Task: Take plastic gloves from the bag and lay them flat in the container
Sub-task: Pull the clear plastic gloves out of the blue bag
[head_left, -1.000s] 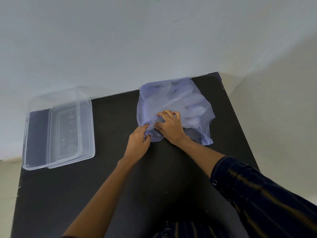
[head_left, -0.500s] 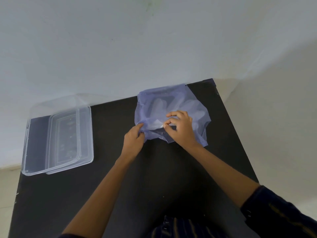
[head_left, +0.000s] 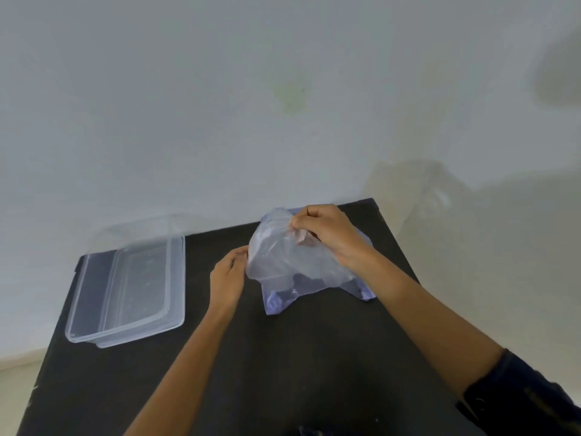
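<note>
Head view — right hand (head_left: 330, 237) raised, fingers pinching a glove (head_left: 276, 253); left hand (head_left: 228, 278) pinches the bag (head_left: 361, 291).

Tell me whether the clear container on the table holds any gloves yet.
Empty. The container shows only its clear bottom, with no gloves visible inside; the right hand is pinching plastic at the bag.

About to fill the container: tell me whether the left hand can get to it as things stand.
Probably yes. The left hand sits at the bag's edge, and only bare black table separates it from the open container.
</note>
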